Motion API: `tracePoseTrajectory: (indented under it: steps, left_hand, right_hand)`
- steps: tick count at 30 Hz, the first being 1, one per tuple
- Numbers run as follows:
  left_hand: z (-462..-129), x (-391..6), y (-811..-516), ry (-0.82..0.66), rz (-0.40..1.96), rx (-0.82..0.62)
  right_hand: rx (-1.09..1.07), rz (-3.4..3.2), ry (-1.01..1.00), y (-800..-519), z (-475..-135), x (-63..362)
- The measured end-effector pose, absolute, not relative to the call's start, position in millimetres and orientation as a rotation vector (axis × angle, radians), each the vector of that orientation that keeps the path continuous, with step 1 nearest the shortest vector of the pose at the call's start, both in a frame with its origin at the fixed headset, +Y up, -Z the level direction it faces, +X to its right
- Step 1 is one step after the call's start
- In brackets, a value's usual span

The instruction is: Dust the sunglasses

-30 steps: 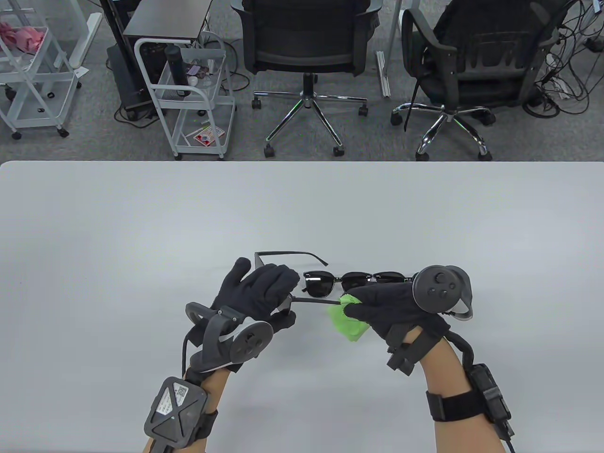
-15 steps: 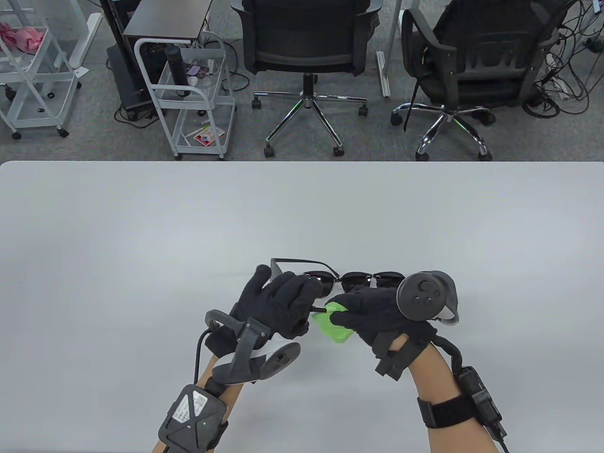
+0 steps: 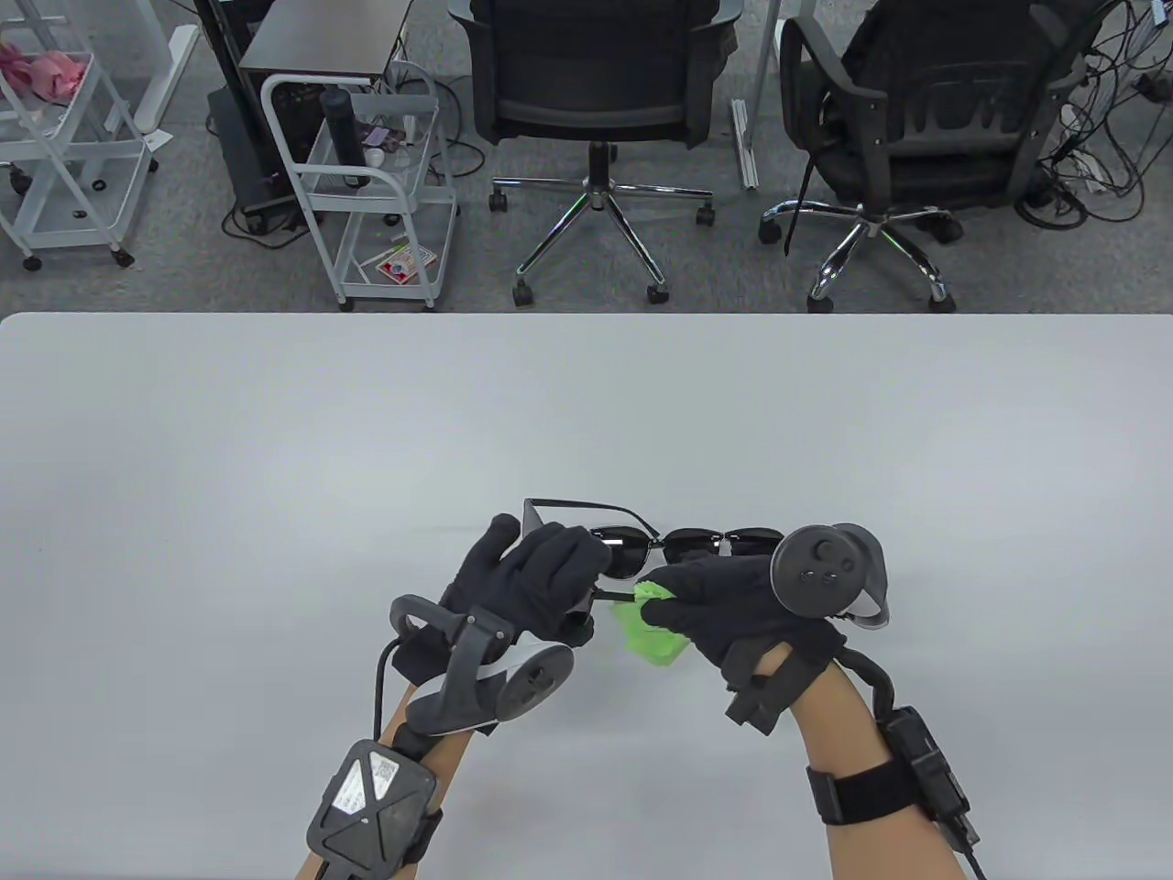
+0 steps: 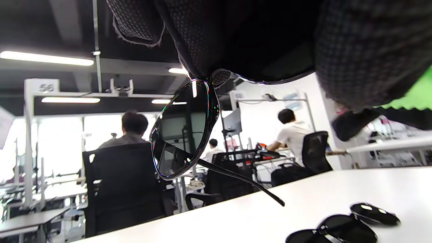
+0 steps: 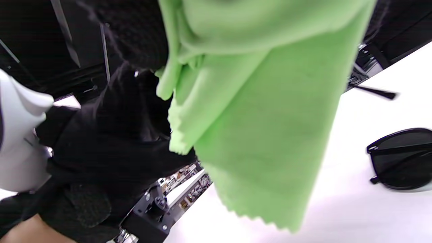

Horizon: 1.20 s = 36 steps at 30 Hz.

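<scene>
Mid-wipe: sunglasses (image 3: 632,550) held above the white table (image 3: 275,440), cloth on a temple arm.

Left hand (image 3: 531,577) grips the frame near 1 lens end, fingers curled round it; left wrist view shows that lens (image 4: 182,128) hanging below the glove with 1 temple arm pointing down at the tabletop. Right hand (image 3: 724,600) pinches the green cloth (image 3: 652,632) around the near temple arm, close to the left fingers. Judgement: dusting underway, this arm partly done; lenses and the far arm probably still to do. Can't confirm any dust or which parts are clean. Contact point under the cloth is hidden. Dark lens shapes on the tabletop in both wrist views: reflection or a 2nd pair, can't tell.
</scene>
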<state>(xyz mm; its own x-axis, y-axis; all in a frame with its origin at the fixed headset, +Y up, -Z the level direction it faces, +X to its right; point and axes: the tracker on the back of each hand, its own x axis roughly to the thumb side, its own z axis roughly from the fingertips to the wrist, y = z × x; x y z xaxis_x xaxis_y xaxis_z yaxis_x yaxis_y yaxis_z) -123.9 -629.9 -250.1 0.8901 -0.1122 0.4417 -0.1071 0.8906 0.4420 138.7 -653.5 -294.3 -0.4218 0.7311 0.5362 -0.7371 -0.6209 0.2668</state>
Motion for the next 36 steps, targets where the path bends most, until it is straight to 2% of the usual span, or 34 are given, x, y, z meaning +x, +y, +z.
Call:
tracePoseTrajectory:
  steps: [3, 9, 12, 14, 18, 24, 29, 36]
  left_hand:
    - [-257, -135, -632, -0.441, 0.056, 0.446]
    - [-259, -140, -633, -0.475, 0.174, 0.343]
    - [-264, -145, -635, -0.468, 0.279, 0.266]
    - [-271, -150, -640, -0.44, 0.392, 0.16]
    - [-279, -160, -649, -0.329, 0.566, 0.055]
    - [-286, -178, -664, -0.145, 0.844, -0.096]
    - [-289, -184, -675, -0.096, 0.95, -0.162]
    - [-291, -193, -675, -0.064, 1.035, -0.129]
  right_hand:
    - [0.72, 2.082, -0.036, -657, -298, 154]
    - [0.645, 2.013, -0.087, -658, -297, 160]
    - [0.555, 1.968, -0.256, -653, -293, 167]
    - [0.494, 1.912, -0.479, -641, -282, 172]
    - [0.559, 1.93, -0.614, -624, -268, 164]
    - [0.808, 2.19, -0.571, -625, -255, 113]
    - [0.969, 2.389, -0.496, -642, -249, 77]
    - [1.241, 2.478, -0.124, -660, -246, 46]
